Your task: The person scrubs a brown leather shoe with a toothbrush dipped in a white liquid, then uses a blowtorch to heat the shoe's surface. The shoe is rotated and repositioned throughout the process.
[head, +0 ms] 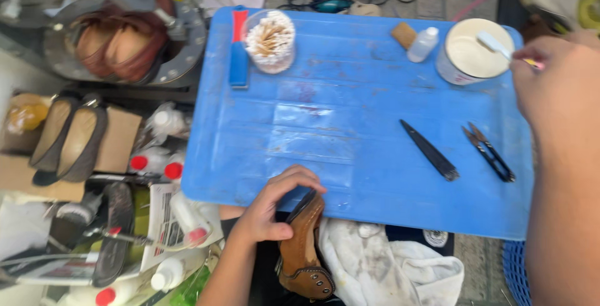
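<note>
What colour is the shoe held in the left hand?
Tan brown shoe, dark sole edge, gripped by the left hand; head view.

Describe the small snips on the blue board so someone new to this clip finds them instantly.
Start at the big blue plastic board, then go to its right side, below the round white tub of paste. The small black thread snips lie there, right of a closed black pointed tool. Unlike it, their two blades are spread in a V.

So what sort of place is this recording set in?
Probably a shoe-repair stall. The left hand holds a tan leather shoe at a blue work tray, the right hand dips a brush into a tub of glue, and worn flats lie alongside.
</note>
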